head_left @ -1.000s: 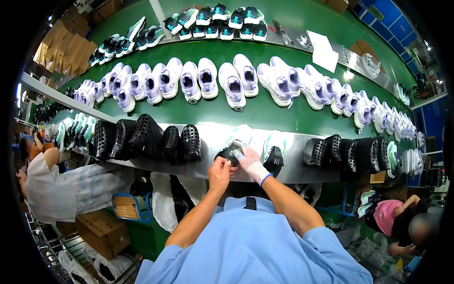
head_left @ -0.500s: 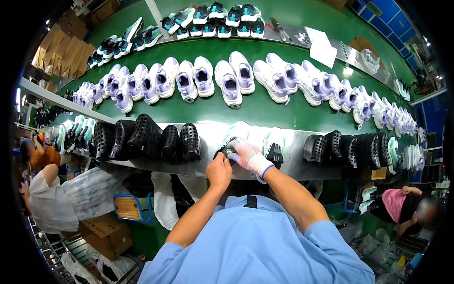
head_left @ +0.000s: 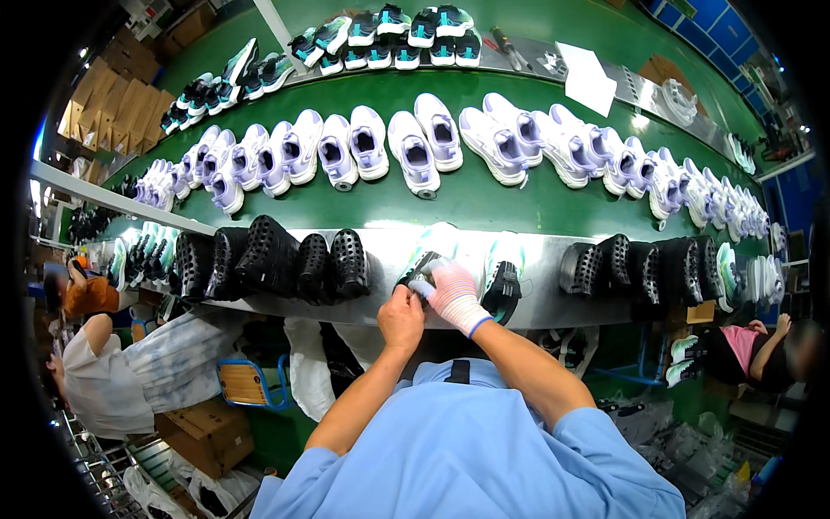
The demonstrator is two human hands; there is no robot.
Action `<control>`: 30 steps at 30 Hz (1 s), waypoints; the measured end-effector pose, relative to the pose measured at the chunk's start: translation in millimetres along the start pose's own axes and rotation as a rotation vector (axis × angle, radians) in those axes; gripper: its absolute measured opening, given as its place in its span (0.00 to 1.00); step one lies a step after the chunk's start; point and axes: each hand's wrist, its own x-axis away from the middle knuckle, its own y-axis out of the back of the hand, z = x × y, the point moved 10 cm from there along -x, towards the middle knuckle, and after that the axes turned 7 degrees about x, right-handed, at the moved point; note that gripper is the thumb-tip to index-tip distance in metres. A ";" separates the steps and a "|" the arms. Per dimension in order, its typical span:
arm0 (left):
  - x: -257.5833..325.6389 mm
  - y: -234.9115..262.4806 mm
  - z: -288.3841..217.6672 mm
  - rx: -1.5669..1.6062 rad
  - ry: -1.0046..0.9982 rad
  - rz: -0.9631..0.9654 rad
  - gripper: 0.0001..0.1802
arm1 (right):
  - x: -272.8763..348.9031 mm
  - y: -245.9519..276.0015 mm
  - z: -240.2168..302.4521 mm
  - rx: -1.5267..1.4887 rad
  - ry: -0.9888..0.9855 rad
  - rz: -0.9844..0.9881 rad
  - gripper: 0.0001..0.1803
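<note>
Both hands are meeting over one shoe [head_left: 430, 258] lying on the metal ledge [head_left: 536, 259]. The gloved right hand [head_left: 451, 294] is closing over the shoe's near end, fingers curled and pinching something too small to make out; the bare left hand [head_left: 400, 317] is pressing up beside it, its fingers hiding behind the glove, so its grip cannot be told. Most of the shoe is showing only as a pale sole. Just right of it another shoe [head_left: 502, 278] is lying; black lasts [head_left: 272, 264] are standing to its left. Beyond, white sneakers [head_left: 415, 147] are riding the green belt [head_left: 484, 203].
</note>
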 end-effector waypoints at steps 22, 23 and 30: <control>2.6 3.5 -16.6 -0.095 -0.143 -0.078 0.07 | -5.9 -3.9 2.7 0.031 -0.115 0.130 0.22; 3.2 4.2 -18.6 -0.102 -0.142 -0.075 0.07 | -4.5 -3.2 -0.4 -0.013 -0.106 0.119 0.22; 0.0 -1.4 -15.1 -0.103 -0.121 -0.036 0.08 | -9.6 -13.7 -1.6 0.010 -0.041 0.071 0.23</control>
